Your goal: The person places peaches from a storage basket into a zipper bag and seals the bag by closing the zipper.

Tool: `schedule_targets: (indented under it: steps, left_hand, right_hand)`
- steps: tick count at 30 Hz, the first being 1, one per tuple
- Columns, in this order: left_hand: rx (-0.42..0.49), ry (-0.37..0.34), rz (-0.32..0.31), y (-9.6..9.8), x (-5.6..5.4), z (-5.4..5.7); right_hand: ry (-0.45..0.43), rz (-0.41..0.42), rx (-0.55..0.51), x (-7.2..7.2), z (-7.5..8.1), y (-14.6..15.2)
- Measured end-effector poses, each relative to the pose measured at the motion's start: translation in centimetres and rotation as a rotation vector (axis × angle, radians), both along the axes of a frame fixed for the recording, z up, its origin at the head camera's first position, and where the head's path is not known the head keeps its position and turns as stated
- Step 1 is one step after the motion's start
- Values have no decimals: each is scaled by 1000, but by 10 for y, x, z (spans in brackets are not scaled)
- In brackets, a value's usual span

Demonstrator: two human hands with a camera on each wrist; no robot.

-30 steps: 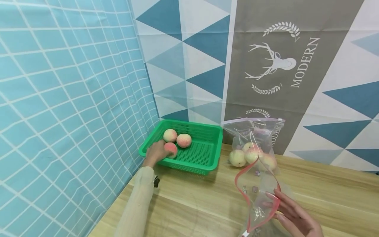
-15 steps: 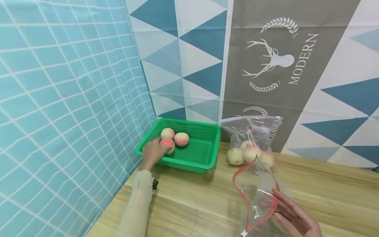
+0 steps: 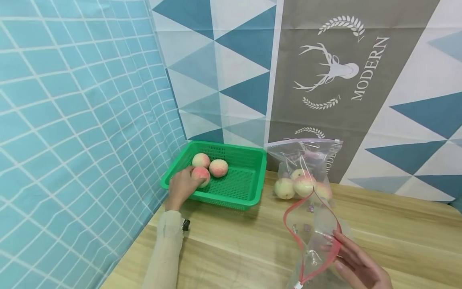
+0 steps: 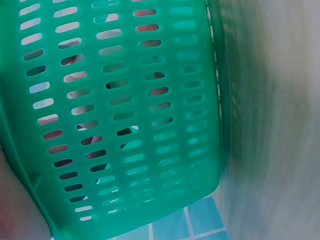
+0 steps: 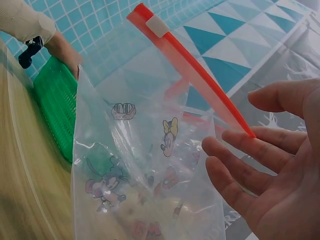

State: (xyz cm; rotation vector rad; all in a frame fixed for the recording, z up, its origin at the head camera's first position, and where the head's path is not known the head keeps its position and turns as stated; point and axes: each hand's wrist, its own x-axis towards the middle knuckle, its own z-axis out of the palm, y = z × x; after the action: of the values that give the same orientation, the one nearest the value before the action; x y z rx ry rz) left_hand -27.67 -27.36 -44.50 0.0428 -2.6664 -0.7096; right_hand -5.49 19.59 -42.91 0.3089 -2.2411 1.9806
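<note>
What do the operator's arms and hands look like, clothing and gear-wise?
Left arm: long cream sleeve, with a small black device at the wrist. Left hand: no glove. Right hand: no glove either; its sleeve is out of view.

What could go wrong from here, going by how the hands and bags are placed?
In the right wrist view, the right hand has its thumb clear of the red-edged bag, so the bag's mouth might slip away. The left hand grips a peach close beside two other peaches in the green basket; lifting it could set them rolling. The filled lilac-zipped bag stands just behind the red-edged bag, so a bump might tip it over.
</note>
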Motion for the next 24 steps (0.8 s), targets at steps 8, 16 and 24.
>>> schedule_targets:
  steps: [8,16,24]
  left_hand:
    - [21,34,21,-2,0,2]
    - [38,130,8,-5,-3,3]
    - [99,192,-51,-3,-5,6]
  right_hand:
    - [278,245,-190,-8,-15,4]
    - [174,111,-76,-4,-5,-6]
    - [92,-134,25,2,12,-28]
